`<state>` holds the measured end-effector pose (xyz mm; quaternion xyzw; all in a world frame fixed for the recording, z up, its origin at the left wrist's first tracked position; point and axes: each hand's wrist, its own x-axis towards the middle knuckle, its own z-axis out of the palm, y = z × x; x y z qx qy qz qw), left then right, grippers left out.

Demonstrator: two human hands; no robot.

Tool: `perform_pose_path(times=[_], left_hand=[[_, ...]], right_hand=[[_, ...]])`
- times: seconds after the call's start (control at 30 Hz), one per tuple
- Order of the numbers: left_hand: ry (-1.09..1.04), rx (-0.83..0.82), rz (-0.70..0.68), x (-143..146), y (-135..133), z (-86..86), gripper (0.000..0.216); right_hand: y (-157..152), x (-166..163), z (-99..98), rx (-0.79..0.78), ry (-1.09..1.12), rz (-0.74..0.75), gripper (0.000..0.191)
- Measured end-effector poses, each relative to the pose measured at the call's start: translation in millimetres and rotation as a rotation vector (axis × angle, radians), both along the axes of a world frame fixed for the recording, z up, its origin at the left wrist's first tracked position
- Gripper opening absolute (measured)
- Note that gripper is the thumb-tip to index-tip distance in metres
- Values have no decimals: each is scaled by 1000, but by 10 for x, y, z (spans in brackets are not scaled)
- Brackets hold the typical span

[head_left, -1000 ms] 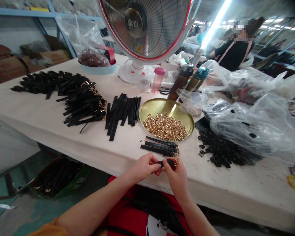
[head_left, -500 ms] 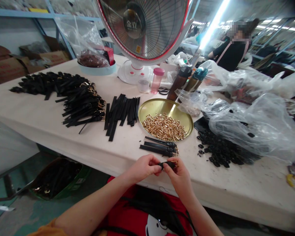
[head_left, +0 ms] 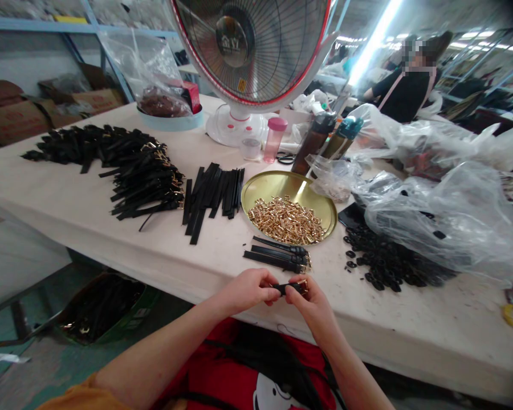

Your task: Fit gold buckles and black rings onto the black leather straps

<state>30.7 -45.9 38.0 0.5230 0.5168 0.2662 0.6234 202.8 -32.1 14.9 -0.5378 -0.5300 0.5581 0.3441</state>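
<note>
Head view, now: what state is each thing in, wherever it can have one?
Left hand, closed on the strap piece
Right hand, closed on the strap piece's gold-fitted end
Strap piece, held between both hands
Gold tray, partly covered by loose gold fittings
Nearest straps, lying side by side, gold fittings on
Pink bottle, upright, lid on
Round appliance, standing; on or off unclear
Green bin, open-topped, holding black pieces
Large clear bag, crumpled

From my remote seat I see a mustard-orange sleeve [head_left: 83, 394] (only its rumpled end shows), leaving the left forearm [head_left: 166, 347] bare. I can make out red cloth [head_left: 214, 376] at the lap, printed with a white cartoon figure [head_left: 265, 394] marked in black. My left hand [head_left: 254, 290] and right hand [head_left: 311, 300] are both ungloved.
</note>
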Motion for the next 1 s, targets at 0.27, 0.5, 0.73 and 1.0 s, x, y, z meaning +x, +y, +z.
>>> perform_pose_path(times=[0.27,0.5,0.73,1.0], left_hand=[[206,70,-90,6,-41,67,29],[239,99,-139,72,-14,109,29],[261,71,-165,53,-23,63,29],[282,101,-207,-1,21,143,27]], right_hand=[[-14,-30,2,38,-2,22,29],[-20,41,15,23,18,22,27],[-75,-56,-31,147,-57,-50,23],[12,49,19,87,-23,68,32]])
